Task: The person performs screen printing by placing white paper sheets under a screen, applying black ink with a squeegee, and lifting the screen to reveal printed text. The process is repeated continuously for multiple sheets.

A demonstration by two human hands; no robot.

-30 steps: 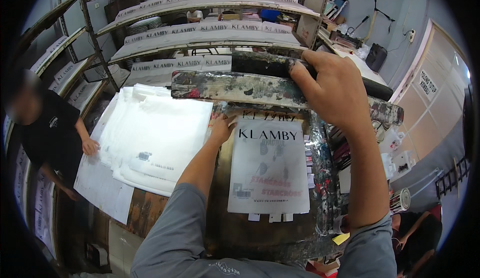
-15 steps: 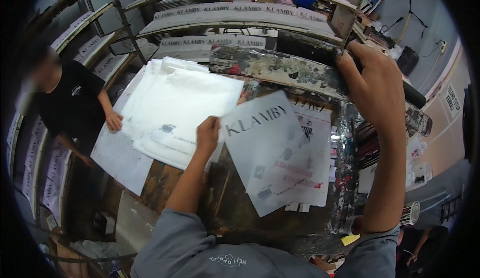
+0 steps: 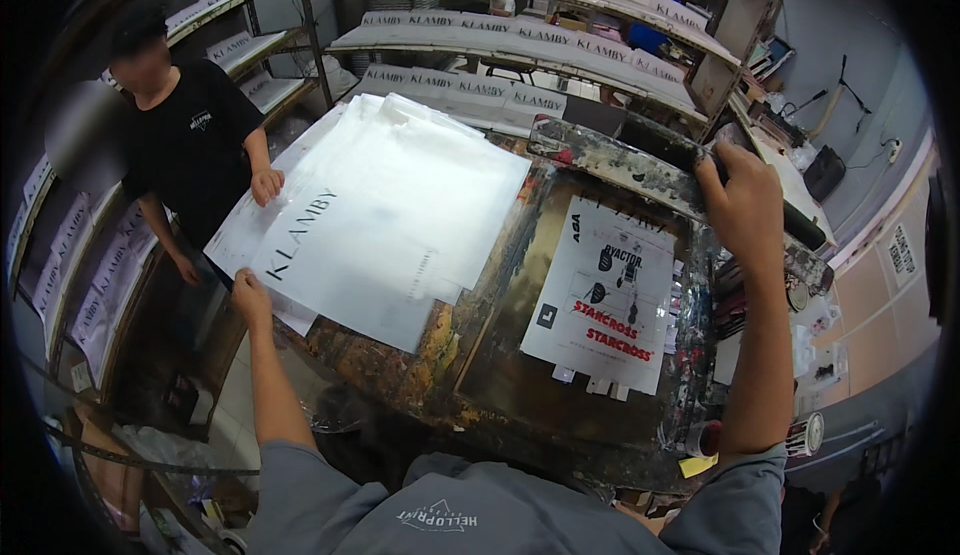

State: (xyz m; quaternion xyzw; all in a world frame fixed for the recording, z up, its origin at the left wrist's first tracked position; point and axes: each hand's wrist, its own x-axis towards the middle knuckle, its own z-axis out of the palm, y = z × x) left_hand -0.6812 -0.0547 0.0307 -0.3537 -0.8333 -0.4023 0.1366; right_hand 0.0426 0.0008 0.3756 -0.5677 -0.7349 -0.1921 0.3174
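My left hand (image 3: 252,300) pinches the near left corner of a thin white sheet with dark lettering (image 3: 345,270). That printed sheet lies over a stack of white sheets (image 3: 440,150) on the left. My right hand (image 3: 745,200) is wrapped round the right part of a raised, ink-stained screen-printing frame (image 3: 620,167). Below the frame, a white paper with black and red prints (image 3: 608,300) rests on the dark printing board (image 3: 500,360). How the frame is hinged cannot be seen.
Beyond the stack's left side stands a person in a black shirt (image 3: 200,145), one hand on the stack's edge. Shelves with lettered sheets (image 3: 490,30) line the back and left. An ink-stained can (image 3: 805,433) stands at the lower right.
My left hand has carried the printed sheet from above the board to the left, onto the stack. The paper on the board is now uncovered. My right hand still grips the raised frame.
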